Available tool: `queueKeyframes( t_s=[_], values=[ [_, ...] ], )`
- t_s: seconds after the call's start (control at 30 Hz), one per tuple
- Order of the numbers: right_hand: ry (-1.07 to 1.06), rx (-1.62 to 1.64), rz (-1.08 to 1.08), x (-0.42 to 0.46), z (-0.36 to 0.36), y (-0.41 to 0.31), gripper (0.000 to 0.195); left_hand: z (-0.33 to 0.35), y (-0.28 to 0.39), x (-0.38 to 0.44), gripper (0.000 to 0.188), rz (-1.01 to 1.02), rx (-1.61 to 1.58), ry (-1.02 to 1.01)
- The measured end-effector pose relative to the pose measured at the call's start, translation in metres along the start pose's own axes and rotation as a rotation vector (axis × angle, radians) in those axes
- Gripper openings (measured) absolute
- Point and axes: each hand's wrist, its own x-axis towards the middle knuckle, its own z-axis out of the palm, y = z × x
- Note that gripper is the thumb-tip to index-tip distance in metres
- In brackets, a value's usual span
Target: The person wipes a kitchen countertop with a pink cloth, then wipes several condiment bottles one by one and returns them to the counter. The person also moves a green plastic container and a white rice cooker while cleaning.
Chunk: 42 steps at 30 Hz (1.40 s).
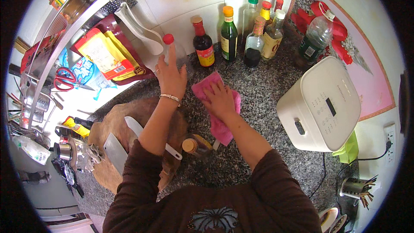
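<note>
My right hand (221, 102) presses on a pink cloth (223, 129) that lies on the speckled granite countertop (258, 103). My left hand (171, 76) is raised at a clear bottle with a red cap (168, 38), its fingers spread over the bottle's front; whether they grip it cannot be told. Right of that bottle stand a dark sauce bottle with a red neck (203, 43) and a green bottle with an orange cap (229, 35). Between my forearms is a small bottle with a tan cap (189, 145), close to the cloth.
A round wooden chopping board (106, 116) at the left holds a cleaver (115, 152) and a white-handled knife or spatula, partly under my left arm. More bottles stand along the wall. A white rice cooker (320, 106) is at the right. Red-handled scissors (64, 79) and food packets lie upper left.
</note>
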Motion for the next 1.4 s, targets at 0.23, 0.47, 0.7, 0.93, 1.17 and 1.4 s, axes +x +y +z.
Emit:
queueKeyframes(
  t_s=[0.23, 0.47, 0.7, 0.93, 1.17, 1.4],
  values=[
    [0.012, -0.066, -0.018, -0.026, 0.011, -0.018, 0.046, 0.035, 0.018, 0.035, 0.062, 0.089, -0.336, 0.042],
    [0.031, -0.039, -0.065, -0.037, 0.011, -0.010, 0.051, 0.084, 0.045, 0.097, 0.048, -0.276, -0.381, -0.065],
    [0.215, -0.059, 0.008, 0.030, 0.024, 0.012, 0.042, 0.083, 0.032, 0.091, 0.041, -0.221, -0.427, 0.084],
    [0.370, -0.119, 0.047, 0.078, 0.051, 0.026, 0.035, 0.066, 0.037, 0.089, 0.038, -0.192, -0.513, 0.218],
    [0.290, -0.067, 0.062, 0.122, 0.045, 0.031, 0.036, 0.050, 0.045, 0.093, 0.037, -0.121, -0.621, 0.234],
    [0.159, -0.027, 0.064, 0.100, 0.033, 0.035, 0.038, 0.044, 0.052, 0.090, 0.035, -0.143, -0.692, 0.180]
  ],
)
